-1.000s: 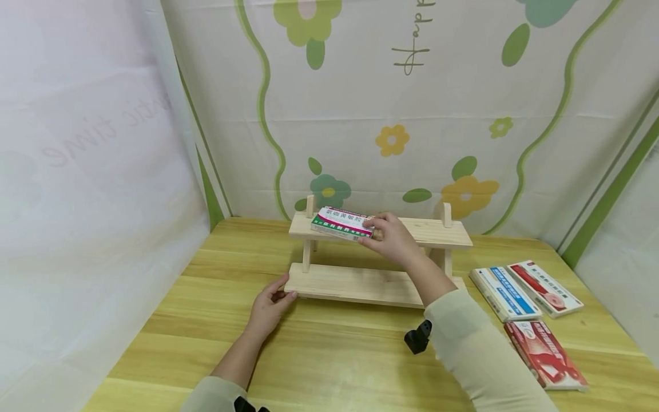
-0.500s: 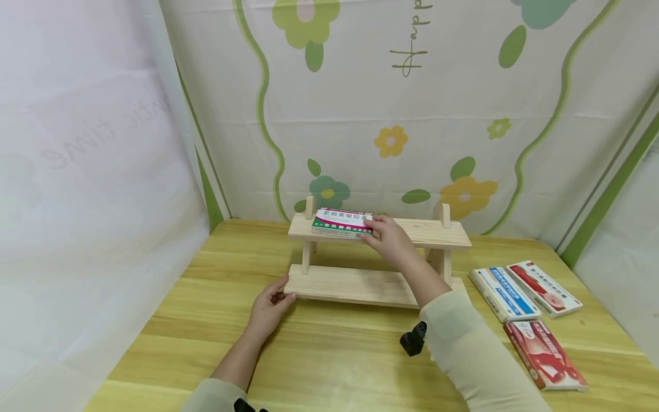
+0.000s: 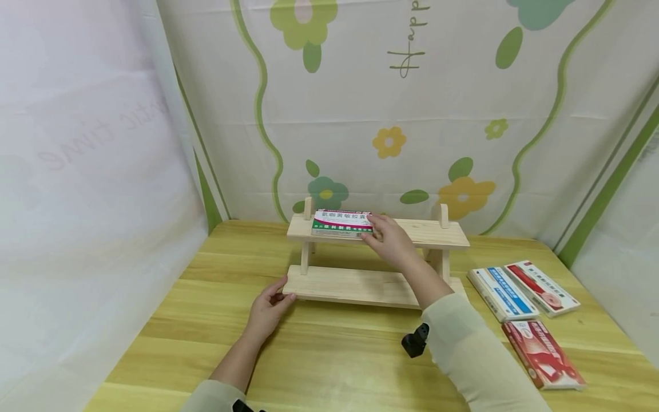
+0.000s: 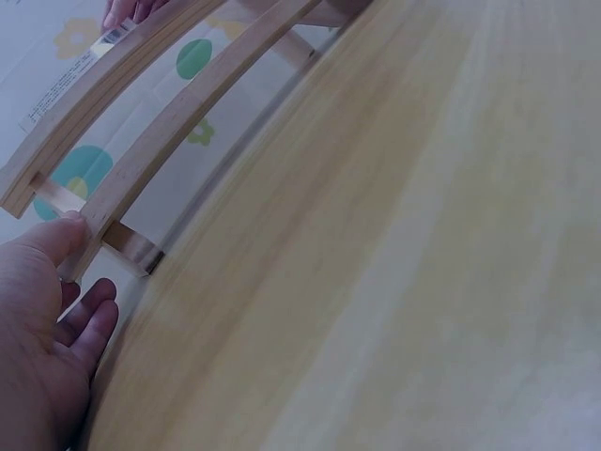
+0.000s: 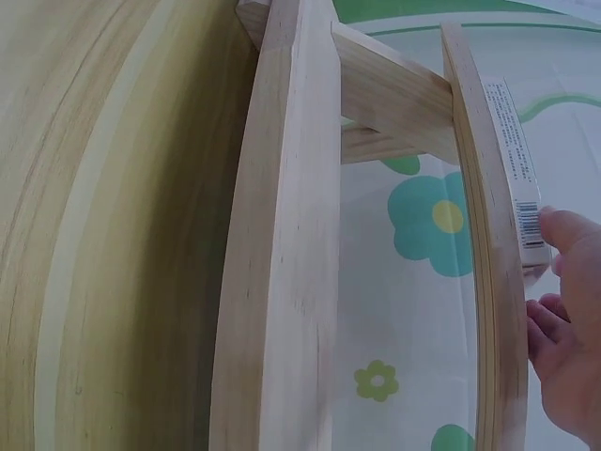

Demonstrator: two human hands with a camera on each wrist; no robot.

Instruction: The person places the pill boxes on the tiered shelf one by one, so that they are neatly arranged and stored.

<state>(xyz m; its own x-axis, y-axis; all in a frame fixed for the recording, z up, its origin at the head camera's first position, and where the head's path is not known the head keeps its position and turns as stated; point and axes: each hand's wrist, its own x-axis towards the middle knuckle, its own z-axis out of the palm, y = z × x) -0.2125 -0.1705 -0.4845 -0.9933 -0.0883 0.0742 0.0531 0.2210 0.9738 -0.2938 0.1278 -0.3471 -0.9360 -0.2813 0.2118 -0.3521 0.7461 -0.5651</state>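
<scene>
Head view: right of the shelf (image 3: pixel 305 258), a blue-striped box (image 3: pixel 504 294), a red-striped box (image 3: pixel 542 288) and a red box (image 3: pixel 543 355) lie close together on the table (image 3: pixel 319 360). A floral curtain (image 3: pixel 334 103) hangs behind. The right forearm (image 3: pixel 428 280) hides part of the lower board (image 3: pixel 345 283), whose left end the left hand (image 3: pixel 266 312) grips. On the upper board's (image 3: pixel 432 233) left part lies a white box (image 3: pixel 337 220), banded magenta and green; the right hand (image 3: pixel 393 241) pinches its right end.

Head view bright, softly lit; left wrist view dimmer, wooden shelf (image 4: pixel 174 119) bowed.
</scene>
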